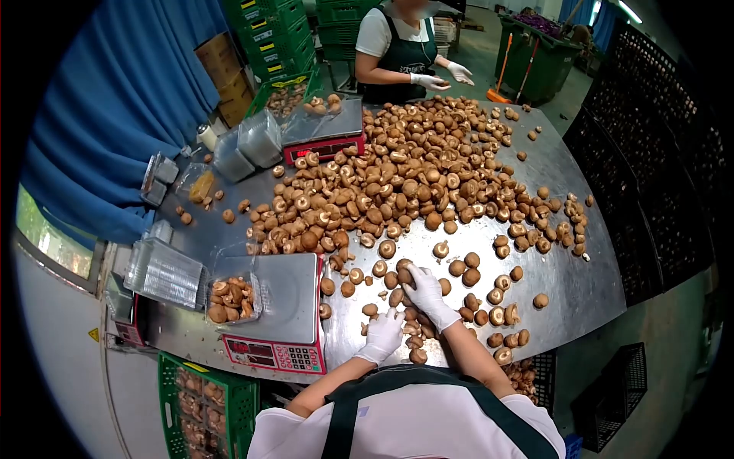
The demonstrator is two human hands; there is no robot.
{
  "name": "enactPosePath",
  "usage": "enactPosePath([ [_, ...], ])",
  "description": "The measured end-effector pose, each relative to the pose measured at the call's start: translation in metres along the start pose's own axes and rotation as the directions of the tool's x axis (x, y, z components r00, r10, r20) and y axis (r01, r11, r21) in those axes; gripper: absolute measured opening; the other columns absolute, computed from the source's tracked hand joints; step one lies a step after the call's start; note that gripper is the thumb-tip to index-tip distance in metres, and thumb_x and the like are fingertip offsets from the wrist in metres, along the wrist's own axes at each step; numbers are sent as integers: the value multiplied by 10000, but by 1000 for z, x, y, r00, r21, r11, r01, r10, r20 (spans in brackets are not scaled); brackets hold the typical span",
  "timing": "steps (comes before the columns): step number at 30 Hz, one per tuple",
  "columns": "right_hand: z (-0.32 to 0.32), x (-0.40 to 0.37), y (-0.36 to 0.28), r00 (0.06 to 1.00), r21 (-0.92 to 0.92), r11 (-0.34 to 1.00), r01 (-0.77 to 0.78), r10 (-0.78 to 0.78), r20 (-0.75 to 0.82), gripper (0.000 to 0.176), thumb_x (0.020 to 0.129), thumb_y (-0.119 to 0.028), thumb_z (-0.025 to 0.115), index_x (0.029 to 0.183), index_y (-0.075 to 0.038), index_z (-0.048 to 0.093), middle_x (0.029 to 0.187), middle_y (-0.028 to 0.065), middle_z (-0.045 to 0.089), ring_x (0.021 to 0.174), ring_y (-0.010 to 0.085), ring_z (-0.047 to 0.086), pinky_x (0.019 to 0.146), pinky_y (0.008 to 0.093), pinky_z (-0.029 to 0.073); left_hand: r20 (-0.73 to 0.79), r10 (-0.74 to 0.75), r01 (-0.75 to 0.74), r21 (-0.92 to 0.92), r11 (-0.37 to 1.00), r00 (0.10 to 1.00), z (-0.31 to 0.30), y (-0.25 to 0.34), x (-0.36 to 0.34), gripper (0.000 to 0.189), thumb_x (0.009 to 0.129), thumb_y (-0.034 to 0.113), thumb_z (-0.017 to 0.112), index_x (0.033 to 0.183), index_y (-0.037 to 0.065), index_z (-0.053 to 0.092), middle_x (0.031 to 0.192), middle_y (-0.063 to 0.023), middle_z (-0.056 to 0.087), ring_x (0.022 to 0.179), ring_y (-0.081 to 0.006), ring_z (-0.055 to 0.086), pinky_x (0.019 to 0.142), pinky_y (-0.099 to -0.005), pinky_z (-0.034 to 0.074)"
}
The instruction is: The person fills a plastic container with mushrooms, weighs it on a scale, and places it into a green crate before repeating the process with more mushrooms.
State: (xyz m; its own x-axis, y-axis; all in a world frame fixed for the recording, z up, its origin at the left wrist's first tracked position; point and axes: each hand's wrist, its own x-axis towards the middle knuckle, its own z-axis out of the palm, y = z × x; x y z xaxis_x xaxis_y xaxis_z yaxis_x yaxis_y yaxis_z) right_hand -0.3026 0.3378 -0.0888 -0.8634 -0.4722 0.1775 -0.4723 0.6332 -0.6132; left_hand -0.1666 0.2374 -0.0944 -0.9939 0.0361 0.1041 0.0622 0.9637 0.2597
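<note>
My right hand, in a white glove, is closed around a brown mushroom above the front of the metal table. Lower and to the left, my gloved left hand has its fingers curled down among loose mushrooms; what lies under the fingertips is hidden. Several mushrooms lie between and beside the two hands, some caps up, some stems up. Beyond them spreads a large heap of mushrooms.
Left of my hands, a scale bears a clear tray of mushrooms. Stacked clear trays stand beside it. Across the table, a co-worker in white gloves stands near a second scale. A green crate sits below left.
</note>
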Motion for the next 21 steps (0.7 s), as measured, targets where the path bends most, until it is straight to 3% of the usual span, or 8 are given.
enactPosePath([
  [9, 0, 0, -1, 997, 20, 998, -63, 62, 36, 480, 734, -215, 657, 1186, -186, 497, 984, 158, 578, 887, 349, 566, 751, 422, 478, -68, -28, 25, -40, 999, 997, 9, -3, -1, 201, 731, 186, 602, 916, 126, 552, 849, -60, 519, 736, -228, 574, 602, -380, 485],
  [11, 1, 0, 1, 1000, 44, 999, 6, -6, -14, 476, 738, -219, 654, 1187, -194, 499, 983, 162, 577, 863, 352, 574, 744, 424, 480, -83, -42, 35, -87, 996, 996, 8, -3, 0, 198, 745, 190, 598, 927, 124, 559, 851, -63, 528, 738, -234, 580, 615, -384, 493],
  [13, 2, -1, 3, 1000, 43, 999, -3, 4, -13, 484, 737, -215, 658, 1193, -182, 500, 969, 169, 573, 865, 350, 574, 743, 414, 482, -78, -149, 132, -189, 973, 986, 1, -1, 0, 206, 775, 215, 586, 968, 142, 597, 868, -58, 572, 759, -244, 598, 616, -378, 502],
  [17, 6, -1, 5, 999, 33, 999, -34, 34, 0, 497, 735, -216, 664, 1201, -169, 498, 953, 169, 575, 869, 345, 573, 744, 405, 483, -136, -248, 182, -377, 908, 959, 5, -7, 2, 268, 794, 240, 590, 1044, 145, 609, 859, -80, 609, 740, -277, 601, 619, -376, 497],
  [19, 7, -1, 7, 1000, 28, 999, -29, 29, -4, 497, 736, -219, 664, 1202, -169, 497, 950, 165, 578, 873, 342, 572, 746, 405, 483, 2, -380, 310, -583, 751, 925, -6, -7, 6, 307, 819, 240, 589, 1104, 128, 604, 784, -99, 616, 695, -264, 608, 623, -354, 486],
  [21, 7, -1, 7, 1000, 24, 999, -22, 22, -8, 498, 737, -221, 665, 1203, -169, 495, 948, 160, 581, 878, 339, 570, 748, 406, 482, 45, -410, 335, -663, 670, 911, 2, -14, 5, 306, 835, 228, 578, 1120, 119, 597, 760, -102, 612, 673, -237, 606, 619, -347, 478],
])
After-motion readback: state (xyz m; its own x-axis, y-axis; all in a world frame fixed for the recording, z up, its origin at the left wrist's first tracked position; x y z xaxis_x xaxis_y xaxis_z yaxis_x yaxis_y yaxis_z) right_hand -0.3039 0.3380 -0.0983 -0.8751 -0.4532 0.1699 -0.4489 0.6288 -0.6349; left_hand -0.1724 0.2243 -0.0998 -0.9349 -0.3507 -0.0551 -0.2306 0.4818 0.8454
